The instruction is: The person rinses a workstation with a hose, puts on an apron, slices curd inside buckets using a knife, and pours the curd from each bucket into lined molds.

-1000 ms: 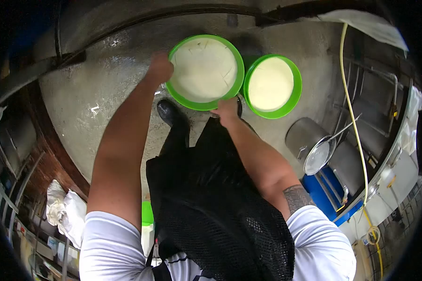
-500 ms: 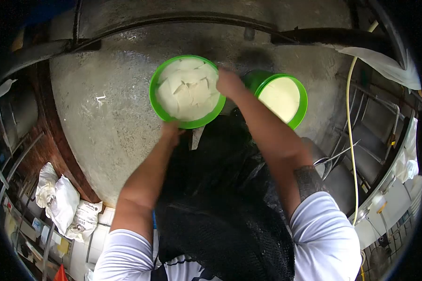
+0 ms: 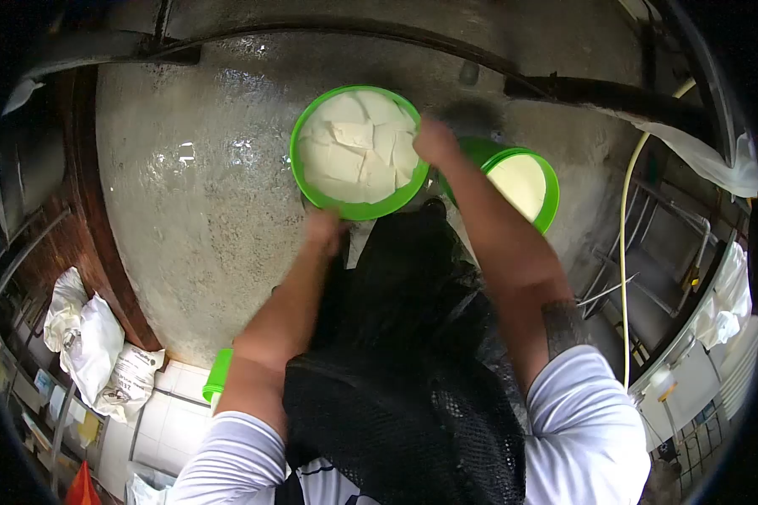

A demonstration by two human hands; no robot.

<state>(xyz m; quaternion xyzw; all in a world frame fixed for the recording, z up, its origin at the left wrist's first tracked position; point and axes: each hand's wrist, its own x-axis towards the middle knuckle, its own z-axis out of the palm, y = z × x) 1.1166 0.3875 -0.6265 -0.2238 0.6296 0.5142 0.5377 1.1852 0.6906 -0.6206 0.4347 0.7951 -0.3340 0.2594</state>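
Over the wet grey floor [image 3: 202,236], well in from its left edge, is the tub [image 3: 379,209], a round green vessel with a smooth, glossy rim. White blocks [image 3: 345,160] fill it, soft-looking and matt, with flat faces and clean straight cuts; they lie at odd angles, some corners standing a little proud. The tub's mouth faces up, and its circular rim has no evident long axis. Whether its base touches the floor cannot be told from this view. The right hand [image 3: 435,141] is closed on the right side of the rim. The left hand [image 3: 322,231] is blurred at the near left of the rim, and whether it grips cannot be made out. Just beyond the right wrist, farther toward the floor's right edge, stands a deeper green bucket [image 3: 552,189], mouth up, with a smooth cream-coloured mass [image 3: 515,183] inside. Rough concrete shines in wet patches up to a dark brown beam [image 3: 101,219] along the floor's left edge. Crumpled white sacks [image 3: 101,349] lie by the beam's near end, beside glossy square tiles [image 3: 177,417]. Black mesh [image 3: 455,412] covers the person's front, between white cloth sleeves [image 3: 589,421].
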